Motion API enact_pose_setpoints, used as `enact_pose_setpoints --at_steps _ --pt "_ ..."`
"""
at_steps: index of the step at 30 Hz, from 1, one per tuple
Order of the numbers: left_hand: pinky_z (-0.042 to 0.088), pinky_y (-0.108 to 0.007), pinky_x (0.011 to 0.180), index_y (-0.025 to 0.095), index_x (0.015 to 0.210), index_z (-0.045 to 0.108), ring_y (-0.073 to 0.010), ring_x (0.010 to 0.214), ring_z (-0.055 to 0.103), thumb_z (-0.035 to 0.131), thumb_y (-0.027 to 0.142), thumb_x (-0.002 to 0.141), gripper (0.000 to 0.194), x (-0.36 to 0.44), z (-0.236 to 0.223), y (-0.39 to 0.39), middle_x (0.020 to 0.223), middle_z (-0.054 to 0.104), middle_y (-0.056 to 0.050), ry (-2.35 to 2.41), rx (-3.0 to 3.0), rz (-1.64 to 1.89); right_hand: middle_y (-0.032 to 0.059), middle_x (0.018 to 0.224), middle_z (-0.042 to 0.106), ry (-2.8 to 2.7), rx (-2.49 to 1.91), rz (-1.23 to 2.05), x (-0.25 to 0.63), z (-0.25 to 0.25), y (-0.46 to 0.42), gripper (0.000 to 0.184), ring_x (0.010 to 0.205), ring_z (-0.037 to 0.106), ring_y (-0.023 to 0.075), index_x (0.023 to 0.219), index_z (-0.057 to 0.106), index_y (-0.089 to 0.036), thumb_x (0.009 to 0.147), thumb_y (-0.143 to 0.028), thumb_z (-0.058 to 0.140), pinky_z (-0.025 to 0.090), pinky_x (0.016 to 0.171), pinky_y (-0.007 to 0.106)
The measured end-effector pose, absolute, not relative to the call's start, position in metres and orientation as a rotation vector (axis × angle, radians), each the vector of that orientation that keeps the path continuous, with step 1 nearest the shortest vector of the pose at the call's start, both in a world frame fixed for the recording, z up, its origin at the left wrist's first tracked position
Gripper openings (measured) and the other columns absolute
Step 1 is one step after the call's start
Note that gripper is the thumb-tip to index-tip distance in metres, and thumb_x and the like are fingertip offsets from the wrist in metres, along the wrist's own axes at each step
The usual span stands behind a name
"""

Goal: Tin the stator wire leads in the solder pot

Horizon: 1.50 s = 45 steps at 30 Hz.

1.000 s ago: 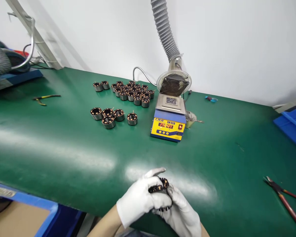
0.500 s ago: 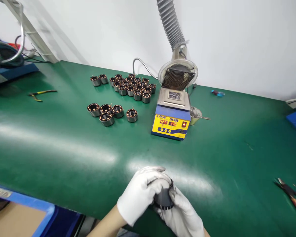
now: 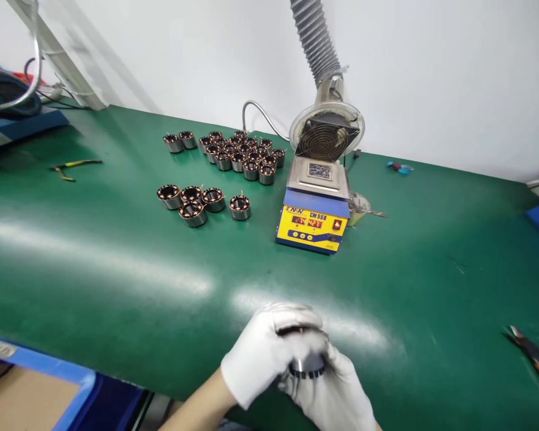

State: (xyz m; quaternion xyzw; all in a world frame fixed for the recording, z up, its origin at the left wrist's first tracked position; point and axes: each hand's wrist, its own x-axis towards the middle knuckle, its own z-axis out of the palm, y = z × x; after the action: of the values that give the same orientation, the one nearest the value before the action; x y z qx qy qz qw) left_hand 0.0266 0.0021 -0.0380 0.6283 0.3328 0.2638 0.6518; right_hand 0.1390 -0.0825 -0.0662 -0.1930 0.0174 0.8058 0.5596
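"This green flat bench top (image 3: 408, 269), how is its surface?"
"It looks smooth and glossy; the light lies on it in pale bands."
"And the white-gloved left hand (image 3: 251, 356) and white-gloved right hand (image 3: 335, 389)?"
"Their gloves look like cloth, quite matt. The grey round ring (image 3: 308, 364) in them seems of smooth metal, a little shiny."
"The yellow-and-blue box (image 3: 308, 228)?"
"Smooth front; its silver top plate (image 3: 296, 178) looks like metal."

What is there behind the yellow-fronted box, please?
A fan and round hood, with a ribbed hose rising above them. The box hides the bench directly behind.
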Motion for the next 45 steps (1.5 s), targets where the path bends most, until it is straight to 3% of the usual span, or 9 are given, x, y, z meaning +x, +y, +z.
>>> enact_pose_setpoints --at_steps 4,9,12,18,25,32,39,42,45 --pt "0.048 -0.031 0.085 0.021 0.067 0.072 -0.0248 0.092 0.065 0.060 0.032 0.073 0.018 0.025 -0.041 0.009 0.079 0.073 -0.004 1.006 1.061 0.740 0.0079 0.087 0.074 -0.039 -0.473 1.923 0.137 -0.063 -0.080 0.036 0.070 0.067 0.0169 0.098 0.072 -0.016 0.078 -0.046 0.066 0.049 0.066 0.027" --pt "0.052 -0.028 0.074 0.021 0.088 0.073 -0.0218 0.082 0.067 0.070 0.032 0.065 0.026 0.025 -0.036 0.005 0.088 0.074 -0.003 1.039 1.004 0.679 0.0059 0.095 0.074 0.037 -0.472 1.907 0.138 -0.064 -0.077 0.030 0.081 0.068 0.0176 0.098 0.071 -0.021 0.077 -0.042 0.069 0.050 0.074 0.028" --pt "0.053 -0.027 0.070 0.018 0.077 0.073 -0.0217 0.076 0.067 0.069 0.026 0.062 0.017 0.038 -0.034 -0.005 0.079 0.073 -0.003 0.976 0.894 0.662 0.0025 0.101 0.073 0.041 -0.468 1.870 0.138 -0.069 -0.080 0.019 0.093 0.066 0.0175 0.094 0.072 -0.024 0.081 -0.037 0.067 0.048 0.083 0.031" --pt "0.052 -0.024 0.067 0.016 0.087 0.068 -0.0171 0.066 0.066 0.075 0.037 0.067 0.029 0.023 -0.039 0.006 0.063 0.070 -0.002 0.994 0.616 1.063 0.0077 0.093 0.073 -0.092 -0.464 1.939 0.137 -0.065 -0.080 0.039 0.074 0.068 0.0189 0.103 0.069 -0.019 0.078 -0.048 0.066 0.050 0.065 0.027" --pt "0.043 -0.037 0.096 0.024 0.120 0.059 -0.0302 0.110 0.055 0.078 0.005 0.044 0.082 0.009 -0.049 -0.009 0.122 0.061 -0.006 0.786 1.431 0.529 0.0032 0.107 0.070 -0.007 -0.522 1.943 0.138 -0.068 -0.075 0.051 0.094 0.065 0.0243 0.104 0.067 -0.028 0.071 -0.067 0.060 0.050 0.081 0.040" --pt "0.049 -0.025 0.059 0.015 0.070 0.071 -0.0195 0.066 0.063 0.069 0.020 0.056 0.014 0.034 -0.036 -0.005 0.070 0.069 -0.003 0.998 0.817 0.601 0.0055 0.091 0.074 0.007 -0.545 1.975 0.142 -0.067 -0.081 0.041 0.080 0.068 0.0212 0.097 0.071 -0.020 0.077 -0.055 0.063 0.049 0.074 0.033" --pt "0.052 -0.023 0.072 0.016 0.078 0.069 -0.0143 0.065 0.064 0.087 0.034 0.050 0.038 0.024 -0.039 0.014 0.060 0.066 0.001 0.883 0.405 1.131 0.0080 0.082 0.071 -0.026 -0.599 1.961 0.141 -0.058 -0.080 0.044 0.066 0.066 0.0189 0.100 0.069 -0.017 0.076 -0.053 0.065 0.047 0.063 0.029" --pt "0.050 -0.023 0.058 0.017 0.087 0.071 -0.0152 0.061 0.062 0.083 0.025 0.051 0.039 0.025 -0.031 0.008 0.071 0.070 -0.002 0.949 0.613 0.802 0.0086 0.084 0.072 -0.056 -0.692 1.924 0.139 -0.055 -0.080 0.040 0.070 0.066 0.0203 0.093 0.070 -0.017 0.075 -0.052 0.067 0.048 0.067 0.032" --pt "0.042 -0.023 0.045 0.016 0.067 0.072 -0.0145 0.050 0.056 0.070 0.025 0.055 0.015 0.029 -0.026 -0.001 0.064 0.068 -0.002 1.046 0.832 0.562 0.0067 0.084 0.072 -0.121 -0.849 1.822 0.137 -0.057 -0.084 0.035 0.073 0.066 0.0208 0.091 0.069 -0.020 0.070 -0.048 0.074 0.049 0.072 0.035"
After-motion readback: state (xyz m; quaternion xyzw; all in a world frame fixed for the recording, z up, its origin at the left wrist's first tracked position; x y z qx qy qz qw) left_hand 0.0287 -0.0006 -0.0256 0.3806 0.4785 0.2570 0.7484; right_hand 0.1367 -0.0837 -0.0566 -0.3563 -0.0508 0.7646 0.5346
